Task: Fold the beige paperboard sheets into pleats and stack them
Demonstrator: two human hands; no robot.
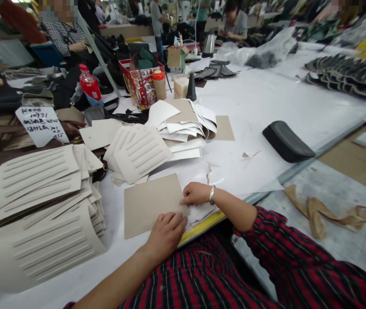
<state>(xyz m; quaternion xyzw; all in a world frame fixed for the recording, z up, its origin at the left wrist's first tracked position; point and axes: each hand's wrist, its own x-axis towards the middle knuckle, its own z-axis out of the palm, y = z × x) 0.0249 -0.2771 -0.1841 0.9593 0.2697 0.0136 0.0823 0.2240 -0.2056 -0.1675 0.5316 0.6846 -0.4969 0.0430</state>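
Note:
A flat beige sheet (152, 204), like thin board or leather, lies on the white table in front of me. My left hand (167, 231) rests on its lower right part, palm down with the fingers stretched out. At the sheet's right edge, my right hand (197, 193) has its thumb and fingers pinched together on the edge; the fingertips are partly hidden. Torn scraps (198, 213) lie just beneath the right wrist. Left of the sheet stand piles of cream pieces (50, 240) with parallel slits, and more slitted pieces (142, 154) lie fanned out behind it.
A stack of white-backed pieces (183, 126) sits farther back. A black curved block (287, 140) is near the table's right edge. Behind are a red-labelled bottle (90, 86), a patterned box (139, 83), a lidded cup (159, 86) and a black cone (191, 87). Other people work beyond.

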